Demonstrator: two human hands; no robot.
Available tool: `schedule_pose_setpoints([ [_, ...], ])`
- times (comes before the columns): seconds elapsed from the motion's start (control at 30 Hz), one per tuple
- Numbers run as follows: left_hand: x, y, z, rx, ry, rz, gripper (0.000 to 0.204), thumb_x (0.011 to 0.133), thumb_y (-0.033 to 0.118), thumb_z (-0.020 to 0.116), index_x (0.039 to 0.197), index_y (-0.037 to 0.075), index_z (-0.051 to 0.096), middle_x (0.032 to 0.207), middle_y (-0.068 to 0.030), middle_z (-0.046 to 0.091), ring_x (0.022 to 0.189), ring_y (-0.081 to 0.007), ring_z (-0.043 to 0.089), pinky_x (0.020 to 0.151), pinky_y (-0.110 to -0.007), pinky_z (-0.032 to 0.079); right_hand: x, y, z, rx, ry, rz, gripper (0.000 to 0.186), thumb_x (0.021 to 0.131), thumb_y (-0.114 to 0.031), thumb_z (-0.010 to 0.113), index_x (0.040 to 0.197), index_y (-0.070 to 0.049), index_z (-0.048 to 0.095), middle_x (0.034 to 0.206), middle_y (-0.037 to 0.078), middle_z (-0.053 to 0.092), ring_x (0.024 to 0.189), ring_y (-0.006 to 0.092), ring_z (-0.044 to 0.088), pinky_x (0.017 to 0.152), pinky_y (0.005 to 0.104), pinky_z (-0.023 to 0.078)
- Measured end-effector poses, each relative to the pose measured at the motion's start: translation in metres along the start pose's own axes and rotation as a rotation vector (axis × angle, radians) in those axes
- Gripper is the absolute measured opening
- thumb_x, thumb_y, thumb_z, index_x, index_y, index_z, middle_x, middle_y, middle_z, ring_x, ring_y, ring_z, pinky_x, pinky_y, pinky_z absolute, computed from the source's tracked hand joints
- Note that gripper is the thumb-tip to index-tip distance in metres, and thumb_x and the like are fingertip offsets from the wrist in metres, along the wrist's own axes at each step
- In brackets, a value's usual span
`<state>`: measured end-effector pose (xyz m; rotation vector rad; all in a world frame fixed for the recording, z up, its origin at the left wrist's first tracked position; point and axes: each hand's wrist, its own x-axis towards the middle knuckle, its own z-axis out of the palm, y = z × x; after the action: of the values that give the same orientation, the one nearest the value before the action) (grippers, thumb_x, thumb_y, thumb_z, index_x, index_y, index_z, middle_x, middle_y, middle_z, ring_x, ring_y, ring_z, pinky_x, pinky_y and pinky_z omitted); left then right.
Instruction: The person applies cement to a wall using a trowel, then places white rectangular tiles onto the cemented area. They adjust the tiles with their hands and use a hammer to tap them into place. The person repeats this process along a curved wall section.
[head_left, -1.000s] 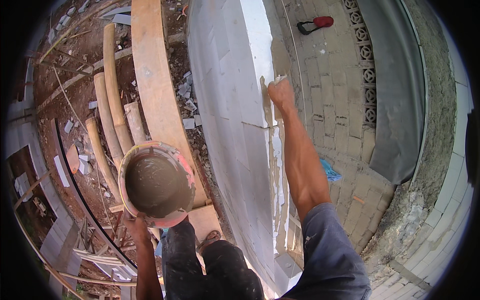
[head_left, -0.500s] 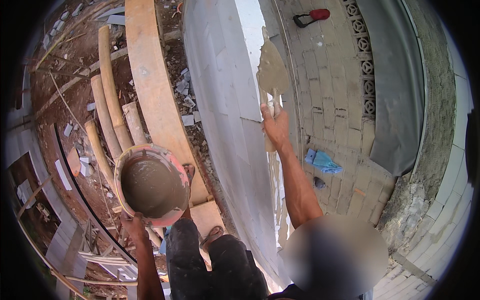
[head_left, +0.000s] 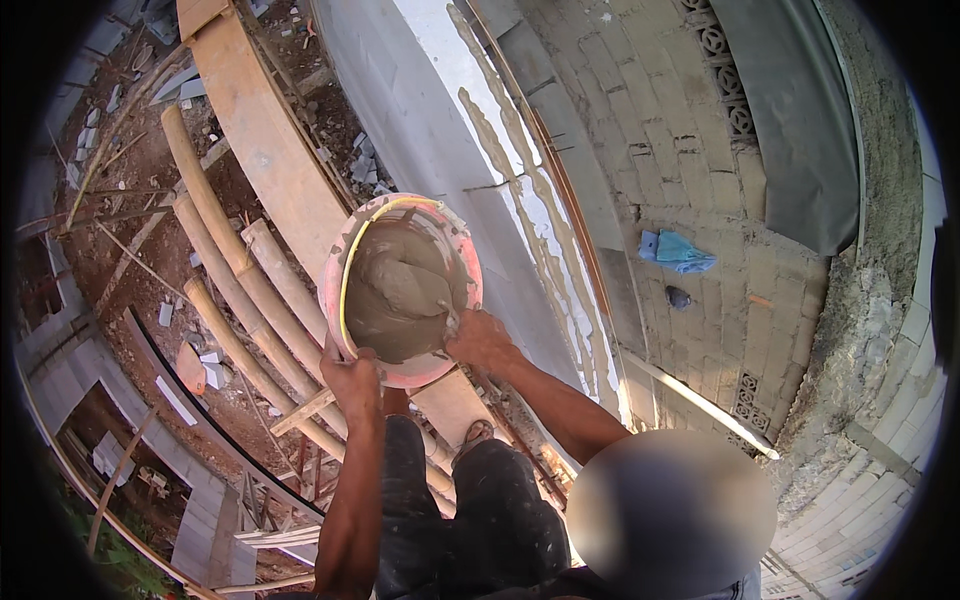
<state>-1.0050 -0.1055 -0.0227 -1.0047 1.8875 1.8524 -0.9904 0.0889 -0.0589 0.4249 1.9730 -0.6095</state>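
My left hand grips the near-left rim of a pink bucket with a yellow handle, held over the plank. Grey mortar lies in it, heaped and stirred. My right hand is closed on a trowel handle at the bucket's near-right side; the trowel's blade is hidden in the mortar. Just right of the bucket runs the top edge of a white block wall, streaked with grey mortar.
A wooden plank runs under my feet, beside several bamboo poles above rubble-strewn red soil. Beyond the wall, lower down, lie grey blockwork, a blue cloth, a dark sheet and a pale pole.
My right hand and the trowel have come down from the wall top into the bucket. The bucket has moved up and right, and the view has shifted and turned.
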Motion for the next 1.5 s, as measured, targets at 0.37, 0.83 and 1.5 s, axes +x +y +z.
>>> schedule_pose_setpoints([
  [0.37, 0.023, -0.006, 0.003, -0.247, 0.097, -0.214, 0.048, 0.075, -0.011, 0.054, 0.122, -0.003, 0.059, 0.103, -0.009, 0.066, 0.084, -0.0166, 0.063, 0.072, -0.028, 0.05, -0.039, 0.074, -0.041, 0.974, -0.156, -0.147, 0.023, 0.087, -0.02, 0.053, 0.095, 0.001, 0.059, 0.072, 0.007, 0.057, 0.059, 0.0174, 0.058, 0.053, 0.0342, 0.05],
  [0.83, 0.028, -0.078, -0.117, -0.085, 0.373, -0.148, 0.035, 0.076, 0.0, 0.055, 0.11, -0.002, 0.062, 0.085, -0.0061, 0.064, 0.064, -0.0123, 0.059, 0.048, -0.025, 0.045, 0.145, -0.074, -0.225, 0.063, 0.674, -0.09, 0.048, 0.084, -0.027, 0.057, 0.114, 0.01, 0.056, 0.106, 0.03, 0.066, 0.102, 0.0432, 0.064, 0.091, 0.0469, 0.05],
  [1.5, 0.038, -0.073, -0.111, -0.033, 0.285, -0.069, 0.044, 0.07, -0.005, 0.052, 0.113, -0.003, 0.058, 0.085, -0.0052, 0.062, 0.062, -0.0118, 0.057, 0.052, -0.025, 0.044, 0.021, -0.025, -0.097, 0.184, 0.404, -0.383, 0.029, 0.09, -0.025, 0.064, 0.102, 0.0, 0.058, 0.077, 0.015, 0.061, 0.072, 0.0266, 0.06, 0.071, 0.0386, 0.049],
])
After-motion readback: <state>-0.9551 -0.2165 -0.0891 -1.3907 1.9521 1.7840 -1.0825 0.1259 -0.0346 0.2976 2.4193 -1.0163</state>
